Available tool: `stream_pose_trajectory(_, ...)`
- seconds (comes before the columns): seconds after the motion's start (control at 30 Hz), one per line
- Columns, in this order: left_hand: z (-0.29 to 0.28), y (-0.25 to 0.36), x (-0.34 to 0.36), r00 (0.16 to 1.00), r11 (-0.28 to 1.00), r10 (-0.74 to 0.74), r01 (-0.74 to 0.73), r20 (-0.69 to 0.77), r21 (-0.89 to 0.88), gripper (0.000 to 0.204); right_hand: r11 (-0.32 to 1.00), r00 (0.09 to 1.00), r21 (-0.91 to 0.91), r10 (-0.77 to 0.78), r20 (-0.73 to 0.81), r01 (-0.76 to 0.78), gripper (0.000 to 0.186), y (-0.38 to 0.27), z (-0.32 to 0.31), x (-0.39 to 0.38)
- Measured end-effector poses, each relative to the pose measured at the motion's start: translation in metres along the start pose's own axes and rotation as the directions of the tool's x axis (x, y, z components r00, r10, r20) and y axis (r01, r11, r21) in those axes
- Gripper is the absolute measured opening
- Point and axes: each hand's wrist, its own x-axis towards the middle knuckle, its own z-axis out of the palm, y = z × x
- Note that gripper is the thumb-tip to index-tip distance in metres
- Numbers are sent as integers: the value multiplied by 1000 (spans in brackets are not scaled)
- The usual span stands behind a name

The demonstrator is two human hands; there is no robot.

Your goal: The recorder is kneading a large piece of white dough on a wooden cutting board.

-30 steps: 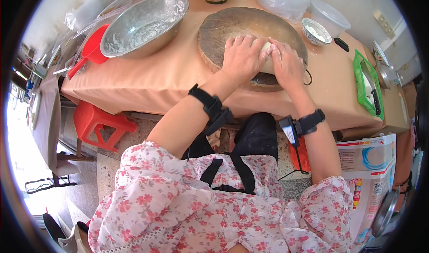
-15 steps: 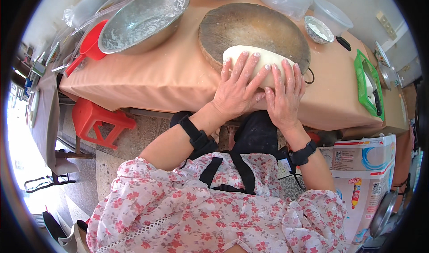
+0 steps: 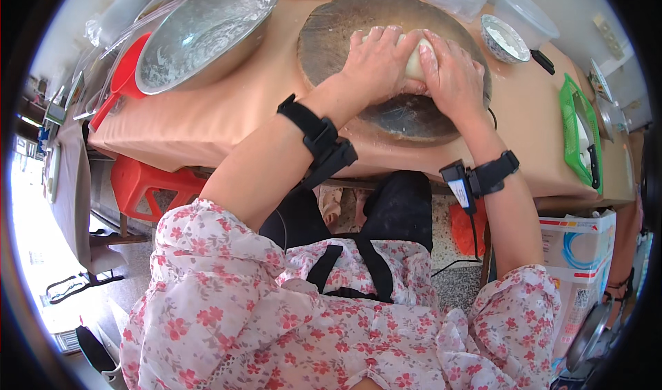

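Note:
A pale lump of dough (image 3: 415,66) lies on the round wooden board (image 3: 338,28), mostly hidden under my hands. My left hand (image 3: 378,66) has its floury fingers curled over the far left part of the dough. From the right, my right hand (image 3: 455,76) wraps the other side, its thumb close to the fingers of the left. Between the two hands a strip of smooth white dough shows. Both wrists carry black straps with small devices.
At the left stand a wide metal bowl (image 3: 207,38) dusted with flour and a red dipper (image 3: 127,69). Beyond the board's right side are a patterned bowl of white powder (image 3: 505,40) and a plastic tub (image 3: 527,17). A green basket (image 3: 571,124) with a knife (image 3: 594,166) sits far right.
My hands have moved forward from the board's near edge toward its middle, taking the dough along. Their fingers, laid flat across it before, now curl round it, and the dough looks more bunched.

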Motion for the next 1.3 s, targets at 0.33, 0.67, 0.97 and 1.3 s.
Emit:
stream_pose_trajectory(0.33,4,-32,73,896,963,-166,238,412,-130,95,963,900,170,123,418,-210,60,44,19,73)
stream_pose_trajectory(0.67,6,-19,46,967,989,-126,140,223,-46,86,968,938,157,139,317,-196,59,30,13,47)
stream_pose_trajectory(0.97,-1,5,-22,993,996,81,-77,-84,51,81,987,986,118,-89,-141,106,41,8,6,-19)
stream_pose_trajectory(1.3,-30,34,-78,967,994,83,-98,-239,-50,58,973,960,-37,-229,-160,226,46,-13,-36,-86)
